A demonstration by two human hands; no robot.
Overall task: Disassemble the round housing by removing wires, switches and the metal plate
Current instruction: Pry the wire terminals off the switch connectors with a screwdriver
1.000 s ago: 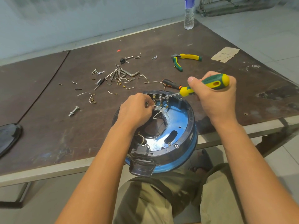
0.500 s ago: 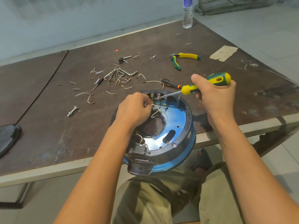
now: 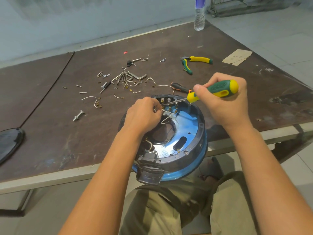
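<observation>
Dark plastic ring with a blue band: round housing (image 3: pixel 197 145), overhanging the near edge of the scuffed brown table (image 3: pixel 50 133). Inside it sits a glossy metal plate (image 3: pixel 185 126) with oval slots. The left hand (image 3: pixel 144 114) pinches a thin white wire (image 3: pixel 166 112) by the housing's far wall. The right hand (image 3: pixel 227 107) is wrapped round the ribbed green-and-yellow handle of a screwdriver (image 3: pixel 218 89), whose slim shaft reaches the terminals (image 3: pixel 166 100). Beyond: scattered screws (image 3: pixel 83 92), bent hex keys (image 3: pixel 133 77), green-and-yellow pliers (image 3: pixel 194 62), and a clear ridged bottle (image 3: pixel 199 17) at the far edge.
</observation>
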